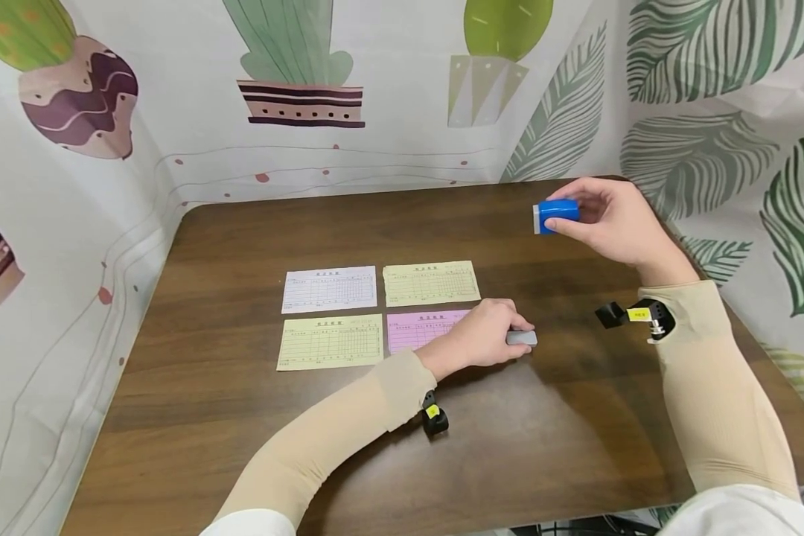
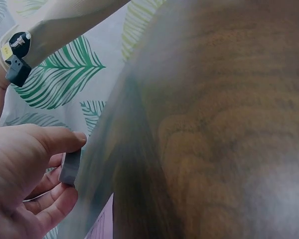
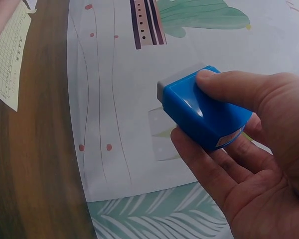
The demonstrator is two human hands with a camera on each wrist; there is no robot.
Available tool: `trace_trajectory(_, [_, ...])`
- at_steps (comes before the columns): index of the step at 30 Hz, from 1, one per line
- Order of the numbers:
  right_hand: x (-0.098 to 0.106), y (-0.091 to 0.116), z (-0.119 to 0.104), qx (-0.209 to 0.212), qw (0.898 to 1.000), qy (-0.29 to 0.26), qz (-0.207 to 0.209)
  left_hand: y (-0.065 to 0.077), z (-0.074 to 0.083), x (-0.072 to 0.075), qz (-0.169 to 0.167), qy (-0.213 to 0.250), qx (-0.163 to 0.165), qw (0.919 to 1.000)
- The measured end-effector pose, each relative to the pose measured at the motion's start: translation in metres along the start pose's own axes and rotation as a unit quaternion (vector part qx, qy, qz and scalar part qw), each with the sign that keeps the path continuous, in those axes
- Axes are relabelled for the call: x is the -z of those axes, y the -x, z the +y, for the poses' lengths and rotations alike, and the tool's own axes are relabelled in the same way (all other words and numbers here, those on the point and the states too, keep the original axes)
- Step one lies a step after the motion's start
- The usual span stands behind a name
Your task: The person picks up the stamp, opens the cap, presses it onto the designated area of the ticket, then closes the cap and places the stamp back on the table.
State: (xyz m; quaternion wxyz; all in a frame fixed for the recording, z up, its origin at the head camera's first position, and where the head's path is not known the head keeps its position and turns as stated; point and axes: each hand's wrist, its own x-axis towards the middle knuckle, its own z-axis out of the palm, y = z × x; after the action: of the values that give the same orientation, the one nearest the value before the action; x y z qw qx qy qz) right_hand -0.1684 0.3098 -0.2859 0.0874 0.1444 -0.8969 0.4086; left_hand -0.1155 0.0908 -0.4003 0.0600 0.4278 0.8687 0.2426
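Observation:
My right hand [image 1: 619,219] holds a blue stamp [image 1: 559,215] up over the far right of the table, its pale grey end turned left. In the right wrist view the thumb lies on the top of the stamp [image 3: 204,109] and the fingers are below it. Lower and to the left, my left hand [image 1: 485,333] pinches a small grey cap [image 1: 522,338] between thumb and fingers, close over the table. The cap [image 2: 70,168] also shows in the left wrist view. Under the left hand and wrist lies a pink form [image 1: 418,331], partly hidden.
A white form [image 1: 329,289], a yellow form [image 1: 432,284] and another yellow form [image 1: 330,342] lie beside the pink one on the brown wooden table [image 1: 241,447]. Behind the table hangs a white cloth [image 1: 402,156] printed with cacti and leaves.

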Motion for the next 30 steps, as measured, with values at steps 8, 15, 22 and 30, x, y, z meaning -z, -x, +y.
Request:
trace_trajectory(8, [-0.001, 0.001, 0.001, 0.009, 1.0, -0.006, 0.0, -0.004, 0.002, -0.005, -0.015, -0.023, 0.01, 0.9996])
trace_trajectory(15, [-0.001, -0.001, 0.001, 0.009, 1.0, -0.009, 0.001, -0.008, 0.003, -0.011, -0.021, -0.056, 0.006, 0.9982])
trace_trajectory(22, [0.0, 0.0, 0.003, 0.007, 1.0, -0.008, -0.001, -0.009, 0.004, -0.015, -0.03, -0.092, 0.013, 0.9952])
trace_trajectory(30, [0.0, 0.0, 0.002, 0.005, 1.0, 0.002, 0.002, -0.01, 0.006, -0.018, -0.024, -0.11, 0.019, 0.9934])
